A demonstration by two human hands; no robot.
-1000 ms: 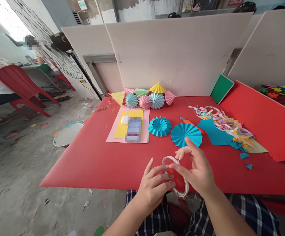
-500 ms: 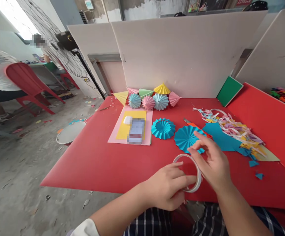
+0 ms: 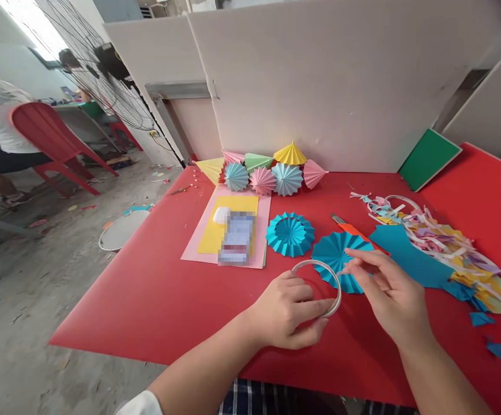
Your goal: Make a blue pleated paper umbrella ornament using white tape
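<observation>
My left hand (image 3: 291, 311) is closed around a narrow roll of tape (image 3: 338, 288), which stands upright as a ring above the table, fingers passing through its opening. Beside it, my right hand (image 3: 392, 291) makes a pinch with thumb and forefinger close to the roll's right edge. A short pale bit, seemingly the tape's loose end, shows at those fingertips. Behind this hand lies a pleated blue paper disc (image 3: 330, 251), partly covered by the fingers. To its left rests a second pleated blue piece (image 3: 290, 233) with a smaller pleated round on top.
Pleated paper cones (image 3: 262, 180) line the back. A phone (image 3: 237, 236) lies on yellow and pink paper (image 3: 194, 251) at left. An orange cutter (image 3: 351, 229), blue paper (image 3: 410, 253) and paper scraps (image 3: 440, 230) lie right. A white board (image 3: 319, 86) stands behind the red table (image 3: 146, 311).
The view has tilted down and come nearer the table. The tape roll has turned slightly in my left hand, and my right fingertips have moved to just beside its edge.
</observation>
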